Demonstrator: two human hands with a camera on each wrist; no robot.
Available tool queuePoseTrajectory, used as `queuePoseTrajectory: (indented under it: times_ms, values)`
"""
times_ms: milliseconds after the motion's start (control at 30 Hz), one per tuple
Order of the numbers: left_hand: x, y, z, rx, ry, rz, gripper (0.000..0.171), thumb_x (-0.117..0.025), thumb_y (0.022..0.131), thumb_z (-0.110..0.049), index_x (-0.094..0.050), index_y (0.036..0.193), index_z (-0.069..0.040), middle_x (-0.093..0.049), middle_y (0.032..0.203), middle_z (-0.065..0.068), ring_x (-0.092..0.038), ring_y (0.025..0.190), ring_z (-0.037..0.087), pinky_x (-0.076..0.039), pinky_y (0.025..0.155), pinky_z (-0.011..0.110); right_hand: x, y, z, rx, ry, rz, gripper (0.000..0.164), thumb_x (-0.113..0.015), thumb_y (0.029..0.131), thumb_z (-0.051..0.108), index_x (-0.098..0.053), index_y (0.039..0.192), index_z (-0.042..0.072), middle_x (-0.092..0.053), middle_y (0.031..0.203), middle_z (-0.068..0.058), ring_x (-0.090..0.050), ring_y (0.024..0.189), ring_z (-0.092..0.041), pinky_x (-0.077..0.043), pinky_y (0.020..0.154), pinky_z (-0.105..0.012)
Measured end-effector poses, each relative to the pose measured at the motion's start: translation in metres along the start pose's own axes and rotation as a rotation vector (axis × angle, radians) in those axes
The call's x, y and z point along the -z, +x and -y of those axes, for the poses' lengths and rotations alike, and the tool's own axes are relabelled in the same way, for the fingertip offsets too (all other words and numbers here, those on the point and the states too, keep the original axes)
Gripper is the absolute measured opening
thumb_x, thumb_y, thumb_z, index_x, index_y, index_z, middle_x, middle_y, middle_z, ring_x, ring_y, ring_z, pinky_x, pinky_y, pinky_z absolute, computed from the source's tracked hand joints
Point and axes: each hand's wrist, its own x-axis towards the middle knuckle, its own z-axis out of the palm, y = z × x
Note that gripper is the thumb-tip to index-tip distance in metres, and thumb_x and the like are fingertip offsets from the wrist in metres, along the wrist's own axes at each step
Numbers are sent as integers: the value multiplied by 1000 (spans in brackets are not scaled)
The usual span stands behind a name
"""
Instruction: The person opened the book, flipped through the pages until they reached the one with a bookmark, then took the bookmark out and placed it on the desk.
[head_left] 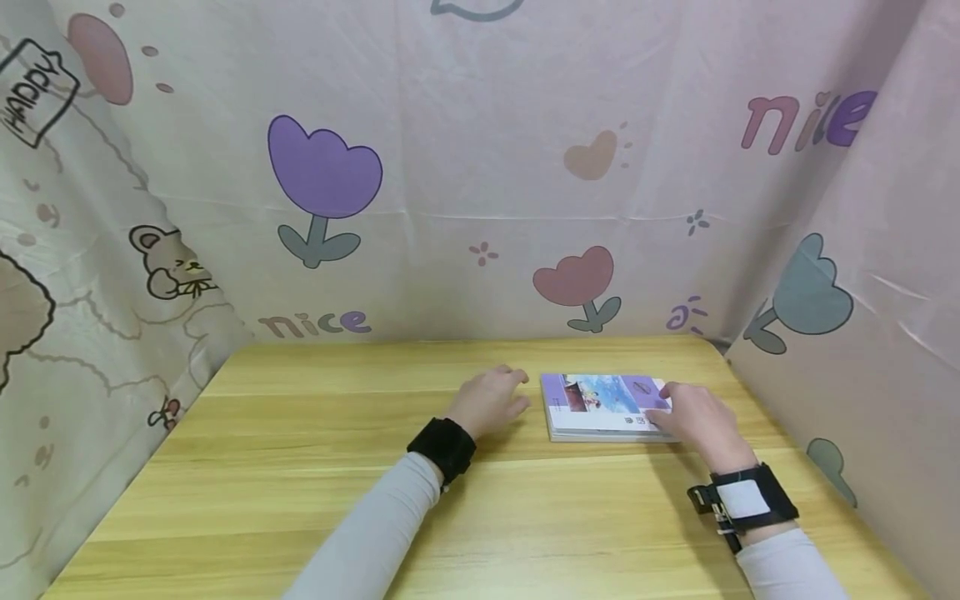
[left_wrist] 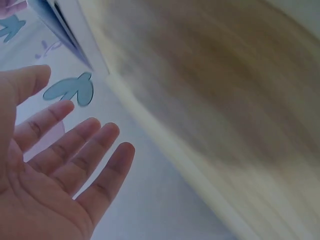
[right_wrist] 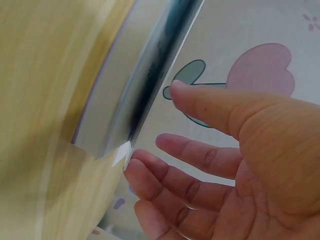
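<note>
A paperback book (head_left: pixel 600 408) with a purple, white and blue picture cover lies flat on the wooden table, possibly more than one in a stack. My right hand (head_left: pixel 697 421) is at its right end, thumb and fingers spread apart. In the right wrist view, the fingertips of that hand (right_wrist: pixel 210 175) are close to a corner of the book (right_wrist: pixel 120 95); whether they touch it I cannot tell. To the left of the book, and apart from it, my left hand (head_left: pixel 487 402) hovers with its palm toward it. The left wrist view shows its fingers (left_wrist: pixel 107 172) loosely extended, holding nothing.
The light wooden table (head_left: pixel 300 467) reaches back to a pale curtain (head_left: pixel 450 167) printed with flowers and words. More of the curtain hangs along the left and right sides. Black straps (head_left: pixel 444 450) circle both wrists.
</note>
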Motion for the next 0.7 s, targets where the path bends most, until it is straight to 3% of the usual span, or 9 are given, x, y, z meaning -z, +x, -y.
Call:
queuePoseTrajectory:
  times_ms: [200,333,700]
  values:
    - [-14,8,-11,-54,8,61,41,-59,95,-35,-60,130,-14,-59,128,3,-54,115,18,-45,95,34,-8,1,-6,12,-4,24,43,-74,80,31,-69,103,-5,-65,93,-22,-56,70,-26,-46,55,-38]
    - [-20,9,-18,-88,25,88,42,-60,94,-35,-60,131,-15,-57,131,3,-52,120,19,-43,97,35,-11,-1,-6,-1,-1,38,37,-74,80,29,-70,97,-4,-63,82,-12,-51,65,-22,-40,53,-33]
    - [-22,8,-28,-120,112,147,38,-60,94,-31,-62,128,-15,-51,139,5,-54,118,23,-48,91,36,-13,3,-3,22,-50,51,27,-73,84,24,-65,87,-2,-54,72,-6,-47,62,-21,-37,53,-33]
